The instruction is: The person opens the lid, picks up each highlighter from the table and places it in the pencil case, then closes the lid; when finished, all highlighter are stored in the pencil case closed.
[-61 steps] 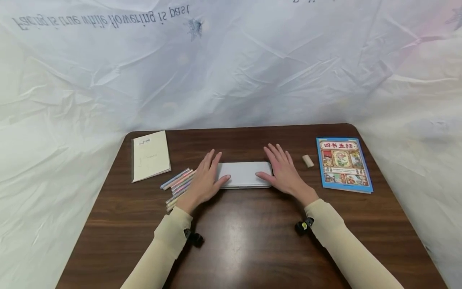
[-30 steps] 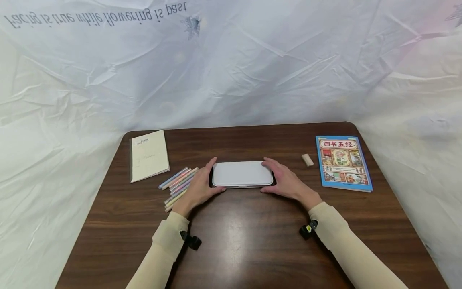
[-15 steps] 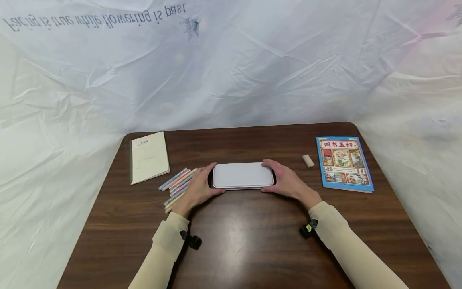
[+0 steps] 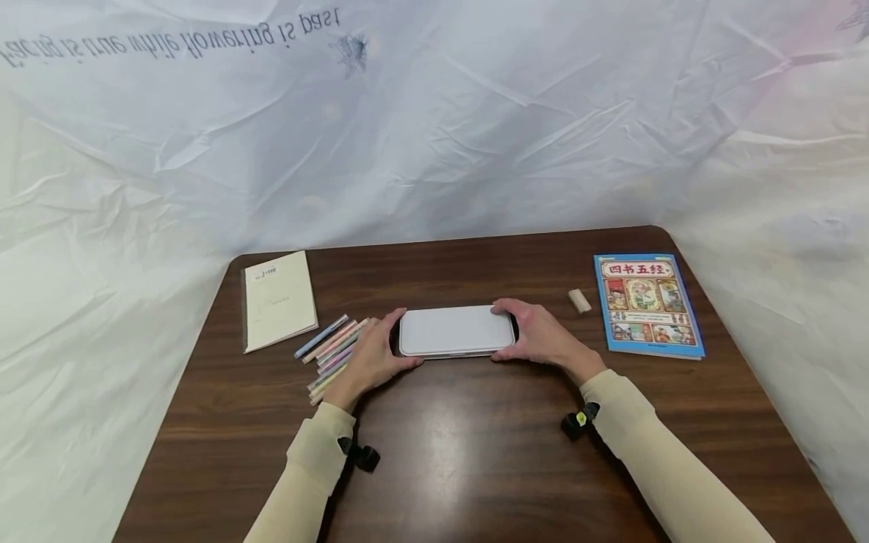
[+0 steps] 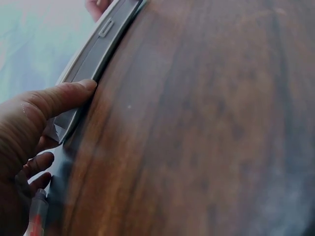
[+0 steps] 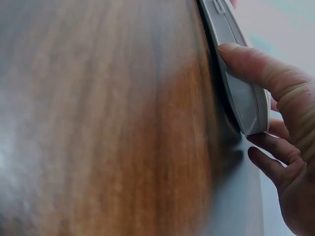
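Observation:
A flat white pencil case (image 4: 456,330) with rounded corners lies on the table, its long side toward me. My left hand (image 4: 370,354) grips its left end, thumb on the front side and the other fingers around the end and far edge. At the opposite end my right hand (image 4: 543,338) holds it the same way. In the left wrist view the left thumb (image 5: 64,98) presses the side of the case (image 5: 91,59), near a small clasp. The right wrist view shows the right thumb (image 6: 256,66) against the case's side (image 6: 241,96), with fingers curled behind the end.
Several colored markers (image 4: 333,354) lie beside my left hand, partly behind it. A cream notebook (image 4: 280,302) is at the back left. To the right are a small beige block (image 4: 579,301) and a blue picture-covered book (image 4: 648,305). White sheeting (image 4: 434,151) hangs behind the table (image 4: 441,452).
Two seconds ago both hands lay with fingers spread over the case's ends. They have since moved outward and taken hold of its two ends. Over the last second they hardly move.

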A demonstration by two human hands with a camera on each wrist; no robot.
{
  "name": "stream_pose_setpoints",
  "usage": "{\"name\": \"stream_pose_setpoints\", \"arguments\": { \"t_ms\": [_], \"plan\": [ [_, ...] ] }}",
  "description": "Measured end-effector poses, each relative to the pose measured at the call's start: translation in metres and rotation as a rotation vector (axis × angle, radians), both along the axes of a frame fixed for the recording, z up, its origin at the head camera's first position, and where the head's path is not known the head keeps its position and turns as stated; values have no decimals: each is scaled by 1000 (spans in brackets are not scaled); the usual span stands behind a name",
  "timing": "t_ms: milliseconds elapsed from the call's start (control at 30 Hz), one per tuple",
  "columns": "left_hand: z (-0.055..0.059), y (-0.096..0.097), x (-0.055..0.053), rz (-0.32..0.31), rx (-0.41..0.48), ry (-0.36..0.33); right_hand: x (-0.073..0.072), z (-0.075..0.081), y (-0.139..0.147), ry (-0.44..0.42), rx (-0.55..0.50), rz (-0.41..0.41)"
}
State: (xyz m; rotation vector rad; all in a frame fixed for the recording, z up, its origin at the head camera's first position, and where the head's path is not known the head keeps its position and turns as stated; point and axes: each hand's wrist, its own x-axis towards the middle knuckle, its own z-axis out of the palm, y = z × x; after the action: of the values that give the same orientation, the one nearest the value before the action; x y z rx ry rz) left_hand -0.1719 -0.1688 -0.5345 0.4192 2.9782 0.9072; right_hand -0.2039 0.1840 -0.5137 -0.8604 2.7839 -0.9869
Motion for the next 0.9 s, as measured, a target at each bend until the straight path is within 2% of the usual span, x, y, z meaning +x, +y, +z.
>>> {"name": "stream_pose_setpoints", "arguments": {
  "t_ms": [167, 400, 533, 667, 900],
  "plan": [
    [1, 0, -1, -9, 8, 3, -4, 2, 0, -12, 41, 11],
    [0, -1, -1, -6, 6, 1, -7, 3, 2, -5, 29, 13],
    [-3, 1, 2, -13, 2, -7, -4, 6, 6, -52, 50, 6],
    [-4, 1, 4, -8, 6, 20, -4, 12, 5, -118, 77, 1],
    [-2, -4, 2, -2, 13, 35, -13, 28, 1, -222, 62, -6]
  ]
}}
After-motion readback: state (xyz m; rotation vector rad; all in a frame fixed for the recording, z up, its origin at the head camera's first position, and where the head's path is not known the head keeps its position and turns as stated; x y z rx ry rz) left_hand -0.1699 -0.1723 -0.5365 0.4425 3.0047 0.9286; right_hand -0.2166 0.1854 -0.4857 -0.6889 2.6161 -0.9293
